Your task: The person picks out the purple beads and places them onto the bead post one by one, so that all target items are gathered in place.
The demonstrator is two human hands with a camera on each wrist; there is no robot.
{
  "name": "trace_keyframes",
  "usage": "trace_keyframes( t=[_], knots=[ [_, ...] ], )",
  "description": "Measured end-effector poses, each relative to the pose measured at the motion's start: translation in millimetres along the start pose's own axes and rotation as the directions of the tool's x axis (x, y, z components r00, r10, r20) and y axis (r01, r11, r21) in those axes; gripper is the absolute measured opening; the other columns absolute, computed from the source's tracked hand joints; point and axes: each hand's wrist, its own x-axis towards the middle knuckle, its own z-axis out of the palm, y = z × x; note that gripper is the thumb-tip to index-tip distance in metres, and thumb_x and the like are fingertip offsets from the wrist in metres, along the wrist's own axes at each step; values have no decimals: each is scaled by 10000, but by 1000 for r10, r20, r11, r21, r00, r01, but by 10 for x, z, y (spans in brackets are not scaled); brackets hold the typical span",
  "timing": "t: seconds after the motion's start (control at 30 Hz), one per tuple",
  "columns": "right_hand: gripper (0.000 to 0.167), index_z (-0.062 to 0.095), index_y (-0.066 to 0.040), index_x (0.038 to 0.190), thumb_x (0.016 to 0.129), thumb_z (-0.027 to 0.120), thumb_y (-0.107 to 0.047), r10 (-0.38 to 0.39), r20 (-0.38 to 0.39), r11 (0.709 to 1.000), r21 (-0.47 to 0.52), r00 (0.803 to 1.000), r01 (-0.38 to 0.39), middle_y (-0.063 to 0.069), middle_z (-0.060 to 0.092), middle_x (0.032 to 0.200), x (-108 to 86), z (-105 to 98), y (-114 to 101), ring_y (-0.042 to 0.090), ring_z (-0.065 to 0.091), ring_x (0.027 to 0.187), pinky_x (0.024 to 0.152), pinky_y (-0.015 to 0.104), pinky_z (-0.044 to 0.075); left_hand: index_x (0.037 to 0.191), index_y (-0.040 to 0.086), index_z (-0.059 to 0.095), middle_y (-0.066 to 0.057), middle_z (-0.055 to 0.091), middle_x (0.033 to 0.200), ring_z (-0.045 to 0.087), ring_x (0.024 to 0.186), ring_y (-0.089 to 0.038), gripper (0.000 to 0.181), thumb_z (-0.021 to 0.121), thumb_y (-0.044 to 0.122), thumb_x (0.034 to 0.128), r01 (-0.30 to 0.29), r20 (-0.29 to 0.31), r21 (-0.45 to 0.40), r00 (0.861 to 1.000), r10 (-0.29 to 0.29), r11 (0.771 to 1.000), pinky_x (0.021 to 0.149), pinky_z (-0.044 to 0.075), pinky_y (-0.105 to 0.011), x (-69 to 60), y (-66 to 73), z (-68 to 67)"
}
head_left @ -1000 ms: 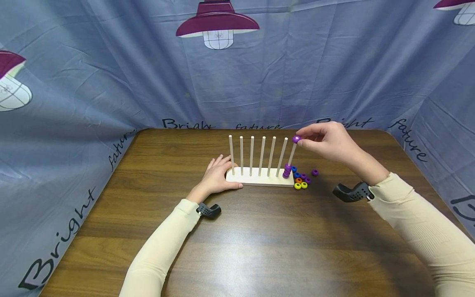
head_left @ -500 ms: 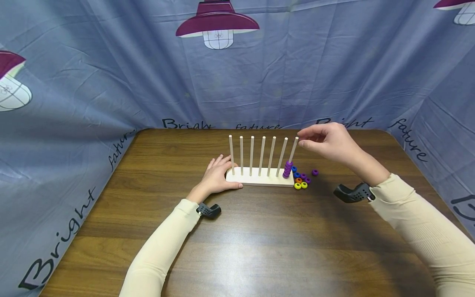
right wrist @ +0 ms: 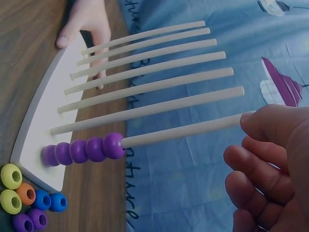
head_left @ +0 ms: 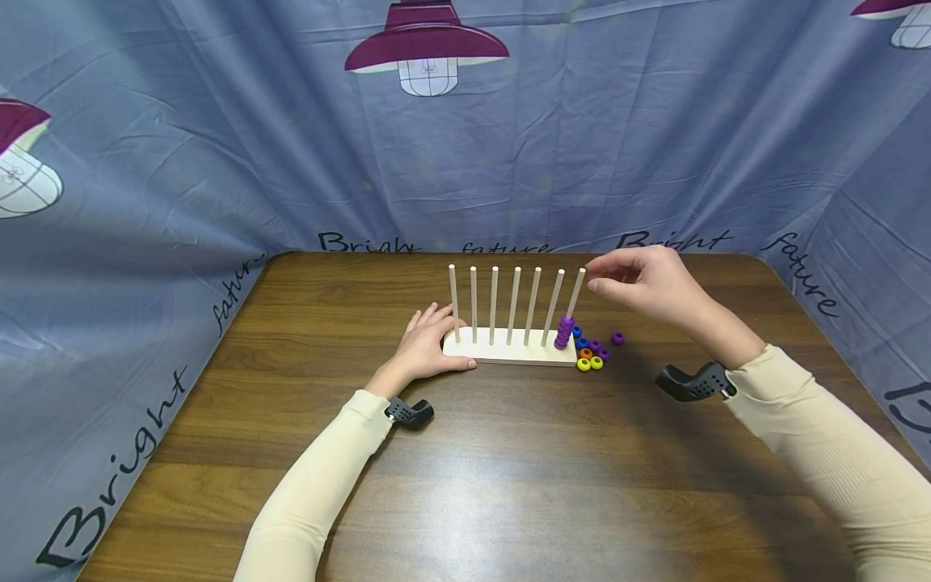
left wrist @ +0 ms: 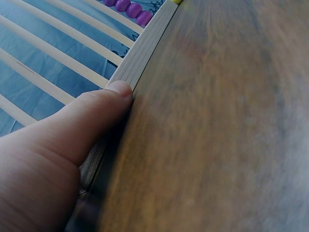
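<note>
A pale wooden peg stand [head_left: 509, 352] with several upright pegs is on the table. Its rightmost peg [right wrist: 183, 130] bears several stacked purple beads [right wrist: 79, 151] at the bottom; the other pegs are bare. My left hand [head_left: 427, 346] grips the stand's left end, with the thumb [left wrist: 113, 94] along the front edge and the fingers behind. Beside the top of the rightmost peg is my right hand [head_left: 650, 279], holding nothing, its thumb close to the peg's tip. I cannot tell whether they touch.
Loose beads lie by the stand's right end: two yellow [head_left: 584, 365], one orange [head_left: 585, 354], two blue [head_left: 582, 343] and purple ones [head_left: 603, 354]. Another purple bead [head_left: 617, 339] lies farther right. A printed curtain [head_left: 465, 178] hangs behind the brown table [head_left: 465, 485].
A purple bead has left my right fingers at the peg's top and slid down onto the purple stack. The right hand has then drawn slightly right and down. My left hand has stayed put.
</note>
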Motion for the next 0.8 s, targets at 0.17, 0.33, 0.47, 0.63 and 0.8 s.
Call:
trace_keyframes(
  t=[0.17,0.33,0.47,0.63,0.8],
  knots=[
    [191,790,-74,1063,898,751,-162,8,-6,1000,-15,1000,-9,93,781,918,-18,2,2,-5,613,679,610,150,483,1328,208,642,-106,364,1654,195,1583,-380,702,814,571,752,3,4,0,1000,-3,1000,1297,87,-578,-1,10,-7],
    [200,789,-68,1070,894,748,-152,-3,-1,999,-38,1000,3,91,786,908,-25,10,30,-2,607,663,596,154,483,1304,195,652,-129,370,1647,204,1576,-399,687,827,549,743,3,1,-8,1000,-3,1000,1296,84,-583,-8,33,-29],
    [195,793,-84,1068,887,754,-146,7,2,999,-41,1000,-7,87,791,919,-25,15,60,-2,617,662,596,160,491,1301,196,653,-134,370,1647,204,1576,-400,681,829,544,743,8,3,-9,1000,-8,1000,1297,83,-580,-14,40,-38],
    [199,790,-92,1072,894,744,-168,14,-3,998,-67,1000,-14,87,789,924,-43,7,135,13,602,658,589,173,475,1303,192,651,-134,372,1646,205,1575,-402,687,824,552,745,8,2,-7,1000,-8,1000,1295,88,-584,-15,43,-37],
    [196,786,-78,1063,901,732,-174,11,-17,996,-88,1000,-13,109,789,937,-89,-3,260,-20,580,671,599,155,460,1316,181,645,-127,369,1648,200,1577,-400,704,820,559,748,5,7,-8,1000,-5,1000,1296,83,-583,-13,46,-35]
  ],
)
